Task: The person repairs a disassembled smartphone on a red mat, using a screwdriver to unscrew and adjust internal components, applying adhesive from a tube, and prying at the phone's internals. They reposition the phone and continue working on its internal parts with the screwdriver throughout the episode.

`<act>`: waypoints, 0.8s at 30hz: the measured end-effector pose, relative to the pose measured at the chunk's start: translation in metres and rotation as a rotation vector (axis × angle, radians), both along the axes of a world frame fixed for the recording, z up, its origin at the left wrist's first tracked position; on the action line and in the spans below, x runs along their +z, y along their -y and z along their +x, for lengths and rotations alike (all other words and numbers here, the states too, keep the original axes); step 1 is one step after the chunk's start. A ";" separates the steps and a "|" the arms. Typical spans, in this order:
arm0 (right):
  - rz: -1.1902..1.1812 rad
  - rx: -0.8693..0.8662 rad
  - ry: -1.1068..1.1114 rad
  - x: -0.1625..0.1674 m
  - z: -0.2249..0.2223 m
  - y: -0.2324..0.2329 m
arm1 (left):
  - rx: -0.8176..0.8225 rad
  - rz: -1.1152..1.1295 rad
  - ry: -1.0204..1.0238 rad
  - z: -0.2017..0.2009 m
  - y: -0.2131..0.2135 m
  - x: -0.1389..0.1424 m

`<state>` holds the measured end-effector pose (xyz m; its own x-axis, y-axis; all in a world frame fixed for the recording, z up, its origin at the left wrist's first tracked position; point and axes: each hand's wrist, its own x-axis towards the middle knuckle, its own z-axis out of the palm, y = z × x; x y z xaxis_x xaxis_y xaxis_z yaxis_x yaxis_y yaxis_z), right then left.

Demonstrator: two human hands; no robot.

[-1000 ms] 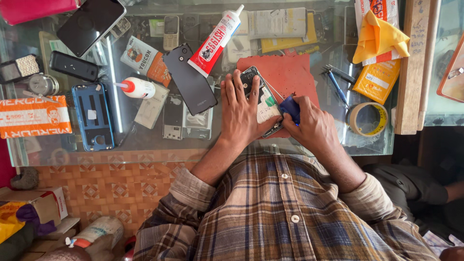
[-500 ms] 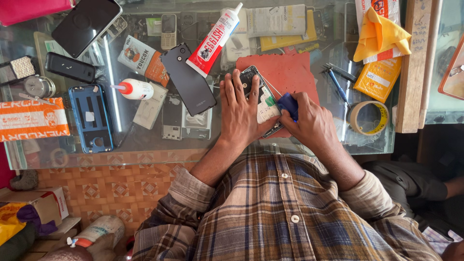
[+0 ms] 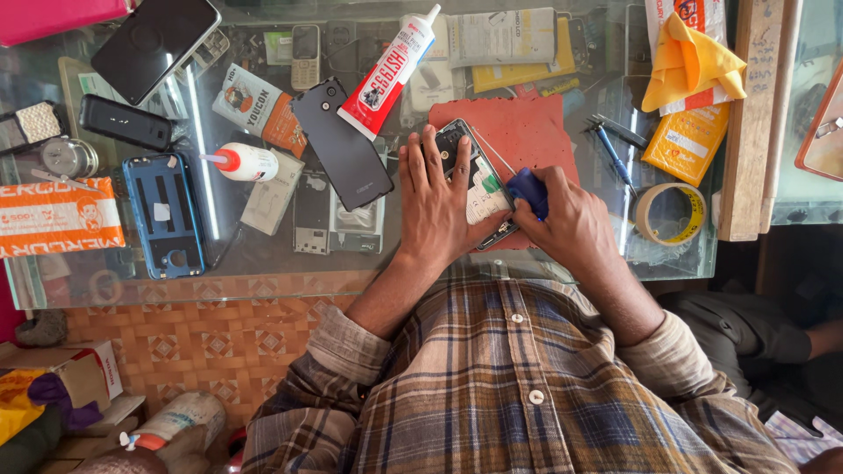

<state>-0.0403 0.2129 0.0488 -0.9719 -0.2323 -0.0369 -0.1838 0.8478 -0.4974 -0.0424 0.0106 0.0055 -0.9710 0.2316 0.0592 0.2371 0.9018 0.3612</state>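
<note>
a blue-handled tool [image 3: 529, 190] is gripped in the closed right hand [image 3: 571, 226], beside the left hand [image 3: 437, 204], which is pressed flat on an opened phone [image 3: 474, 180]. the phone is laid on a red mat [image 3: 518, 132] on the glass counter [image 3: 263, 272], with a dark back cover [image 3: 344, 145] and a glue tube [image 3: 388, 72] seen beyond.

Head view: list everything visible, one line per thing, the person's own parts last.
opened phone: one, on red mat, under both hands
red mat: one, red, glass counter
blue-handled tool: one, in right hand
dark back cover: one, left of mat
glue tube: one, white and red, top centre
blue phone case: one, left
tape roll: one, yellowish, right
yellow cloth: one, top right
left hand: pressing phone
right hand: gripping tool
</note>
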 end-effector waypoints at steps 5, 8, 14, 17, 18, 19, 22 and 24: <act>0.047 0.001 -0.019 0.002 0.000 0.005 | 0.000 -0.009 0.000 -0.001 0.000 0.002; 0.043 -0.005 0.007 0.003 -0.001 0.008 | -0.006 -0.032 0.004 -0.002 0.000 0.003; 0.045 0.002 0.015 0.002 -0.003 0.009 | -0.014 -0.067 0.020 -0.002 -0.001 0.003; 0.038 -0.010 -0.011 -0.002 -0.004 0.010 | -0.007 -0.040 -0.002 -0.002 0.000 0.002; 0.053 -0.017 -0.002 -0.003 -0.006 0.010 | -0.003 -0.026 -0.017 -0.002 0.000 0.002; 0.067 -0.023 0.007 -0.005 -0.007 0.010 | 0.001 -0.012 -0.031 -0.002 0.000 0.001; 0.036 -0.032 -0.022 -0.007 -0.011 0.009 | 0.015 0.020 -0.045 -0.002 -0.001 0.002; -0.028 -0.031 -0.038 -0.006 -0.010 0.004 | 0.025 0.055 -0.051 -0.002 -0.001 0.002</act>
